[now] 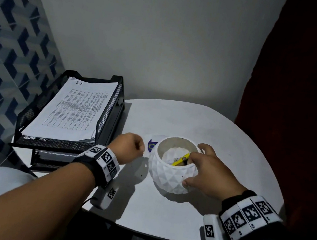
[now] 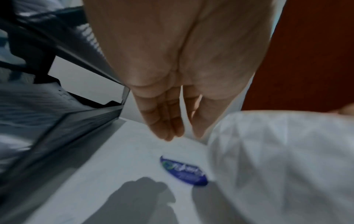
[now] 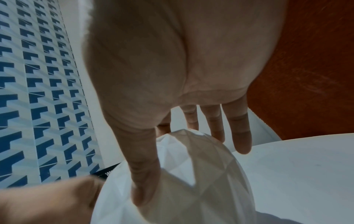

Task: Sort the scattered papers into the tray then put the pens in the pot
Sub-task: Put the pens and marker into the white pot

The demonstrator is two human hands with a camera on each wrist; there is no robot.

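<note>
Right hand over pot, left hand idle beside it.

Right hand (image 1: pixel 208 169) spread across the white faceted pot (image 1: pixel 169 175), thumb on its near wall, fingers over the 3 o'clock rim; whether a finger touches the yellow pen (image 1: pixel 181 159) inside, cannot tell. Left hand (image 1: pixel 128 148) at the pot's 9 o'clock, loosely curled, holding nothing. Papers (image 1: pixel 76 107) stacked in the black mesh tray (image 1: pixel 111 108), 10 o'clock on the table (image 1: pixel 232 144).
</note>
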